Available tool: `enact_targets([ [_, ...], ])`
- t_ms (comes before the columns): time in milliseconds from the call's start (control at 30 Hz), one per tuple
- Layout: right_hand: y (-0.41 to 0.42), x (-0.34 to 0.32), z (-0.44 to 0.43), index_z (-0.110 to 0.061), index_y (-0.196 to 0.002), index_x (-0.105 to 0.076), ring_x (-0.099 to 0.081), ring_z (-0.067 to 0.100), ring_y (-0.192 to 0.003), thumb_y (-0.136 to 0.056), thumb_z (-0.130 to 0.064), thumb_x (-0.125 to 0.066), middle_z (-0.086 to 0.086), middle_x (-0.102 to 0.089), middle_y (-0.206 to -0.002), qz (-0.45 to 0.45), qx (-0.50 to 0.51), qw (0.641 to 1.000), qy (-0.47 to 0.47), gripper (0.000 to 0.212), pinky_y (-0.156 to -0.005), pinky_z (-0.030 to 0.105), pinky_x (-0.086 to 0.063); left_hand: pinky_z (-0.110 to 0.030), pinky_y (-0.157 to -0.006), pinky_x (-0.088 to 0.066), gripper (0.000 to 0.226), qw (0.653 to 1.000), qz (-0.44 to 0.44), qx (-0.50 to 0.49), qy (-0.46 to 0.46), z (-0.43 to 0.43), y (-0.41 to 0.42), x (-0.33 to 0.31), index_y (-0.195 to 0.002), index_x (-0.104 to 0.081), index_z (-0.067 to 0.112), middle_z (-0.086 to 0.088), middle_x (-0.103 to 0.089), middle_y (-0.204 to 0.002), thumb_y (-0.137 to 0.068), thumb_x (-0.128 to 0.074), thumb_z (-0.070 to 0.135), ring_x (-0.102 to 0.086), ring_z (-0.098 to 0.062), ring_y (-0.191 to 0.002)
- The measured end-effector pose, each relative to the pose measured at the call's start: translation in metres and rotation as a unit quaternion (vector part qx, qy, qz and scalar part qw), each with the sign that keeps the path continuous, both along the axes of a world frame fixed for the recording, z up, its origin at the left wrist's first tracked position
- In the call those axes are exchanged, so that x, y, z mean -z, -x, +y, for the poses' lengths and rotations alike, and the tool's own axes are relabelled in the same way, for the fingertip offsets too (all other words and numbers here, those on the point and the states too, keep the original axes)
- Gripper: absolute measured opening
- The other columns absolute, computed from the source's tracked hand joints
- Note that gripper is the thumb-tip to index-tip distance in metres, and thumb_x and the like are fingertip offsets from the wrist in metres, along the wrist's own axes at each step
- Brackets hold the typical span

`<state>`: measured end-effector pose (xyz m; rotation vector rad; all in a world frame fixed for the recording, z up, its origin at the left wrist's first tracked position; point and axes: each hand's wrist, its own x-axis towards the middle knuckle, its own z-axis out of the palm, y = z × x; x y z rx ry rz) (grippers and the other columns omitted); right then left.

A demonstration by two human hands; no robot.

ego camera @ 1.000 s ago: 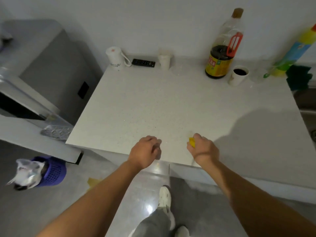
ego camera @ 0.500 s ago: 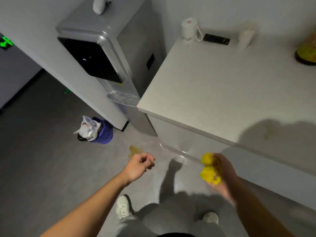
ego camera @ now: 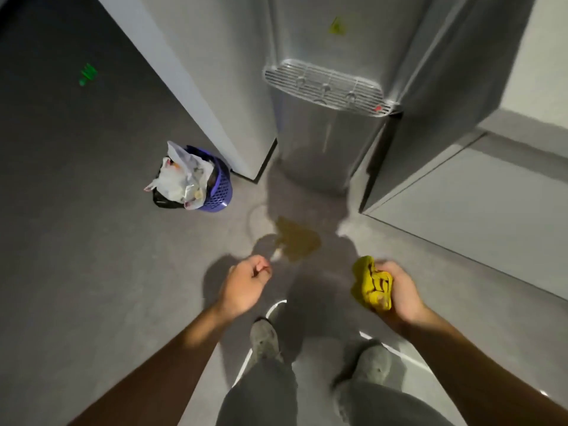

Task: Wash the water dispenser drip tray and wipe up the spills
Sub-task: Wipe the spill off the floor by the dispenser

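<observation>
Right hand (ego camera: pixel 402 292) grips the bunched yellow cloth (ego camera: pixel 372 287), left hand (ego camera: pixel 246 282) curled and empty; recommend flattening the cloth and wiping the brown floor spill (ego camera: pixel 298 241) from its edges inward.

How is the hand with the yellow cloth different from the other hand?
The right hand grips a scrunched yellow cloth; the left hand holds nothing. The left hand's fingers curl in on themselves, while the right hand's fingers wrap round the cloth. In the picture the left hand sits closer to the brownish puddle than the right hand does. Both hands are held out over the grey floor.
</observation>
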<state>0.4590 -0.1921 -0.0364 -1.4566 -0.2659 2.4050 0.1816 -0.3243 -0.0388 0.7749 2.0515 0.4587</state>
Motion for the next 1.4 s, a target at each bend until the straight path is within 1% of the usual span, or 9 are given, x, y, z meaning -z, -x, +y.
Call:
enact_targets([
  [233,0.066,0.273,0.026,-0.012,-0.095,-0.058,-0.027,0.017,-0.061,-0.079,-0.025,-0.05,0.012,-0.044,-0.081,-0.124,-0.161,0.968,-0.147,0.022,-0.051,0.029,-0.011,-0.037,-0.091,-0.055,0.029,0.993,0.068,0.092,-0.037,0.017,0.092,0.255,-0.125,-0.069,0.011,-0.014,-0.074,-0.115,-0.097,-0.07,0.019,-0.072,-0.032,-0.106],
  [367,0.073,0.433,0.053,-0.026,-0.117,-0.069,-0.067,0.017,-0.084,-0.089,-0.021,-0.049,0.011,-0.067,-0.106,-0.27,-0.21,0.903,-0.261,0.035,-0.061,0.024,-0.052,-0.05,-0.096,-0.056,0.051,0.969,0.149,0.184,-0.077,0.024,0.128,0.424,-0.136,-0.063,0.0,-0.024,-0.068,-0.128,-0.095,-0.062,0.031,-0.068,-0.043,-0.114],
  [433,0.075,0.496,0.065,-0.027,-0.134,-0.062,-0.063,0.017,-0.113,-0.087,-0.025,-0.05,0.009,-0.061,-0.129,-0.336,-0.281,0.818,-0.373,0.048,-0.093,0.033,-0.054,-0.053,-0.102,-0.055,0.06,0.946,0.197,0.233,-0.11,0.03,0.143,0.498,-0.138,-0.061,-0.004,-0.027,-0.065,-0.134,-0.094,-0.057,0.038,-0.066,-0.047,-0.119],
  [567,0.073,0.583,0.062,-0.017,-0.162,-0.024,-0.01,0.027,-0.158,-0.082,-0.049,-0.05,0.005,-0.016,-0.17,-0.367,-0.481,0.591,-0.534,0.09,-0.128,0.047,-0.009,-0.058,-0.113,-0.042,0.063,0.902,0.295,0.288,-0.129,0.042,0.156,0.598,-0.15,-0.053,0.005,-0.026,-0.051,-0.152,-0.101,-0.047,0.045,-0.051,-0.05,-0.137],
  [667,0.073,0.623,0.047,-0.023,-0.164,-0.004,0.015,0.024,-0.157,-0.085,-0.063,-0.05,-0.004,0.009,-0.17,-0.402,-0.506,0.498,-0.578,0.099,-0.125,0.045,0.01,-0.058,-0.118,-0.032,0.061,0.876,0.36,0.272,-0.172,0.036,0.156,0.64,-0.155,-0.047,0.013,-0.021,-0.044,-0.16,-0.104,-0.047,0.044,-0.04,-0.046,-0.146],
  [900,0.107,0.635,0.077,-0.028,-0.163,-0.005,0.005,0.025,-0.157,-0.103,-0.049,-0.019,-0.005,0.0,-0.17,-0.443,-0.491,0.463,-0.59,0.065,-0.125,0.054,-0.003,-0.058,-0.122,-0.025,0.063,0.87,0.366,0.27,-0.192,0.039,0.162,0.65,-0.156,-0.045,0.014,-0.021,-0.043,-0.159,-0.101,-0.05,0.045,-0.038,-0.046,-0.146],
  [1100,0.138,0.642,0.132,-0.024,-0.164,-0.004,0.003,0.029,-0.158,-0.106,-0.047,-0.023,-0.002,-0.003,-0.173,-0.31,-0.596,0.272,-0.689,0.066,-0.127,0.05,-0.001,-0.061,-0.124,-0.021,0.065,0.868,0.37,0.271,-0.192,0.039,0.163,0.653,-0.157,-0.044,0.015,-0.02,-0.041,-0.161,-0.099,-0.052,0.044,-0.035,-0.045,-0.148],
  [1233,0.118,0.647,0.103,-0.019,-0.162,-0.02,-0.017,0.036,-0.156,-0.101,-0.045,-0.033,0.004,-0.018,-0.17,-0.331,-0.577,0.256,-0.702,0.067,-0.124,0.059,-0.017,-0.06,-0.121,-0.024,0.065,0.867,0.379,0.27,-0.181,0.04,0.162,0.653,-0.158,-0.041,0.017,-0.018,-0.04,-0.162,-0.1,-0.052,0.044,-0.033,-0.043,-0.149],
  [1400,0.1,0.646,-0.011,-0.014,-0.159,-0.033,-0.025,0.04,-0.153,-0.101,-0.039,-0.038,0.01,-0.03,-0.167,-0.45,-0.481,0.385,-0.646,0.063,-0.119,0.062,-0.023,-0.06,-0.121,-0.025,0.066,0.864,0.389,0.268,-0.175,0.038,0.161,0.661,-0.158,-0.039,0.019,-0.017,-0.039,-0.162,-0.099,-0.051,0.044,-0.033,-0.043,-0.148],
])
